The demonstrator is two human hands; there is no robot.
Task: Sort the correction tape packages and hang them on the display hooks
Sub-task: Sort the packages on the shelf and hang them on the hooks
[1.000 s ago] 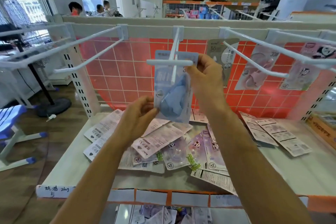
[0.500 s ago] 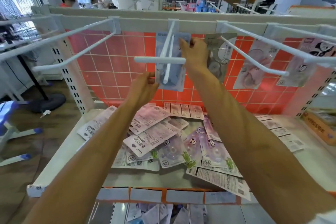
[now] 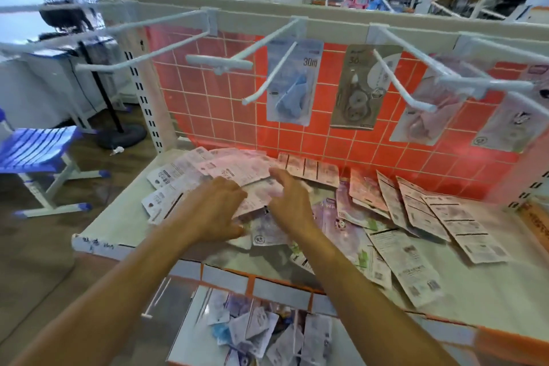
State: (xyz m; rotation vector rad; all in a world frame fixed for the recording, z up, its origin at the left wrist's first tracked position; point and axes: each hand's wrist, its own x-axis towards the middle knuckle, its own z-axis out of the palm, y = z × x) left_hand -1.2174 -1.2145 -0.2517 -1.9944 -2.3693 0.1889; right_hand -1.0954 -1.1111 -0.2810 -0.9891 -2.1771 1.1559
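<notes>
A blue correction tape package [image 3: 292,83] hangs at the back of the middle white hook [image 3: 269,77], against the red grid panel. A grey package [image 3: 361,87], a pink one [image 3: 421,116] and a panda-print one [image 3: 511,121] hang on hooks to its right. Several loose packages [image 3: 368,211] lie in a pile on the white shelf [image 3: 118,226]. My left hand [image 3: 214,211] and my right hand [image 3: 289,202] hover low over the pile with fingers spread, holding nothing. The frame is blurred, so I cannot tell whether the fingers touch the packages.
Two bare white hooks [image 3: 139,59] jut out at the left. More packages [image 3: 261,333] lie on a lower shelf. A blue chair [image 3: 38,151] and a black stand base [image 3: 121,133] are on the floor to the left. People sit far behind the rack.
Both hands let go of the blue package, which now hangs at the back of the middle hook, and dropped down to the pile on the shelf. The camera tilted down and right.
</notes>
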